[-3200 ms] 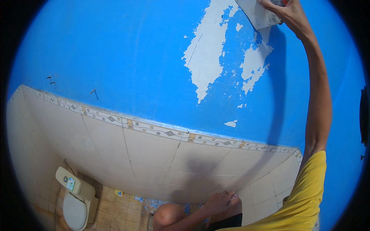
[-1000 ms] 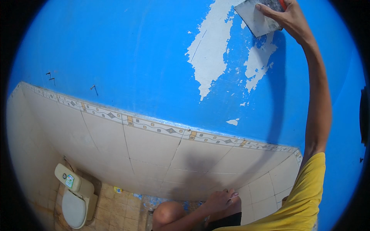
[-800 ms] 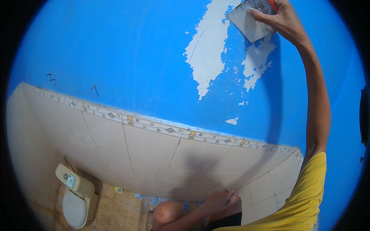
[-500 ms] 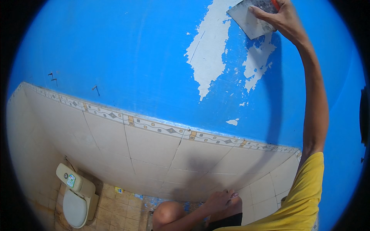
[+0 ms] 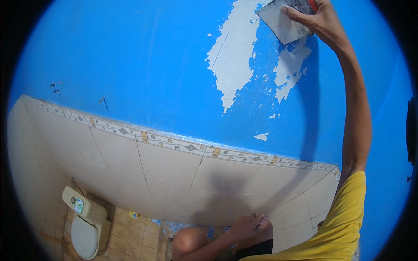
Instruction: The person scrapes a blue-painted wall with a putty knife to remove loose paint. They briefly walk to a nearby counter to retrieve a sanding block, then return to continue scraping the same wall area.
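High on the right, my right hand [image 5: 317,21] is closed around a scraper with a wide, flat grey blade [image 5: 283,22]; a bit of its orange-red handle [image 5: 312,5] shows by the fingers. My thumb lies along the blade. The blade is at the blue wall [image 5: 174,56], over the upper part of bare whitish patches [image 5: 235,61] where paint is gone. Down by my bent knees, my left hand [image 5: 247,226] rests with curled fingers, and whatever they may hold is hidden.
Beige tiles [image 5: 170,161] with a patterned border strip [image 5: 174,142] cover the lower wall. A cream toilet [image 5: 85,237] stands at lower left. Blue paint flakes [image 5: 170,227] litter the floor near my knees. Small metal hooks [image 5: 103,102] jut from the wall at left.
The wall, tiles and toilet sit slightly farther left in the picture. My right hand and the scraper keep almost the same place in view, and the left hand hardly shifts.
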### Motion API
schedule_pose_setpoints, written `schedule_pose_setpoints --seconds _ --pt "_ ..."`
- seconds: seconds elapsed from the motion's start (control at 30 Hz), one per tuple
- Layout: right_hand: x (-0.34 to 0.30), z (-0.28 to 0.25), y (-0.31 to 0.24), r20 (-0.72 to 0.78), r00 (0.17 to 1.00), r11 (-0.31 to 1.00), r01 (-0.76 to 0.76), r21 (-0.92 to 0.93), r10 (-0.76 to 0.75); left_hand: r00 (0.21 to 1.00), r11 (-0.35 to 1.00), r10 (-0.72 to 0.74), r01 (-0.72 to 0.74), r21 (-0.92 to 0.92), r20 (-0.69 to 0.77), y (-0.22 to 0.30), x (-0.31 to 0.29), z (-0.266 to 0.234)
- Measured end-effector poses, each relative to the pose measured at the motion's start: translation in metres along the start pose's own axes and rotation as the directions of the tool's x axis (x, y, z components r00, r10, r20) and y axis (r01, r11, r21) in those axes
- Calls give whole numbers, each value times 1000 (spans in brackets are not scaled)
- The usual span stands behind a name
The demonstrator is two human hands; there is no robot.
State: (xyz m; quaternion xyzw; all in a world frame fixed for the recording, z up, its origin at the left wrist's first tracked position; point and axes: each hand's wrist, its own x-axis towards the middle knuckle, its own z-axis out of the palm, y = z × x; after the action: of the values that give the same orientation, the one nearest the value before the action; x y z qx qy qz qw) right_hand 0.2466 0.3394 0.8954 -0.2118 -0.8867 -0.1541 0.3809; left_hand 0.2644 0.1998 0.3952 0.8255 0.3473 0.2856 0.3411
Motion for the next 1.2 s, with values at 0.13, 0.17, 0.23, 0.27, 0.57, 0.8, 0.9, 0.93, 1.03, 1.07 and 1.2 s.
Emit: schedule_pose_setpoints --seconds 0.13,0.17,0.23,0.27,0.57,0.8,0.9,0.93,1.03,1.07,1.2 --pt "1 9 6 71 997 998 46 -38 -43 1000 1000 -7 8 11 -16 -2 2 4" --pt "1 10 5 89 992 994 98 -45 -94 1000 1000 -7 7 14 -22 -1 1 2" --pt "0 7 9 58 996 998 64 28 -66 999 1000 -2 3 17 -38 2 0 -1" --pt "-1 5 11 45 998 997 50 63 -52 998 1000 12 -11 20 -62 1 1 1" --pt "5 -11 2 -125 982 990 140 2 -139 999 999 -38 39 -32 7 -1 3 5" --pt "10 -14 4 -97 995 998 -27 54 32 991 998 62 -59 25 -118 -1 0 8" --pt "11 -15 6 -61 998 995 -14 -98 8 996 999 34 -31 37 -83 0 2 6" --pt "11 -16 7 -78 996 998 -34 -48 30 997 999 28 -25 42 -68 0 2 5" --pt "12 -17 8 -99 994 999 -40 -5 40 993 999 46 -46 7 -105 -1 0 6" --pt "10 -16 7 -86 996 998 -8 -63 3 995 999 37 -35 18 -92 0 1 6" --pt "15 -22 11 -85 996 1000 -11 -28 9 999 1000 4 -4 -8 -37 -1 0 5"
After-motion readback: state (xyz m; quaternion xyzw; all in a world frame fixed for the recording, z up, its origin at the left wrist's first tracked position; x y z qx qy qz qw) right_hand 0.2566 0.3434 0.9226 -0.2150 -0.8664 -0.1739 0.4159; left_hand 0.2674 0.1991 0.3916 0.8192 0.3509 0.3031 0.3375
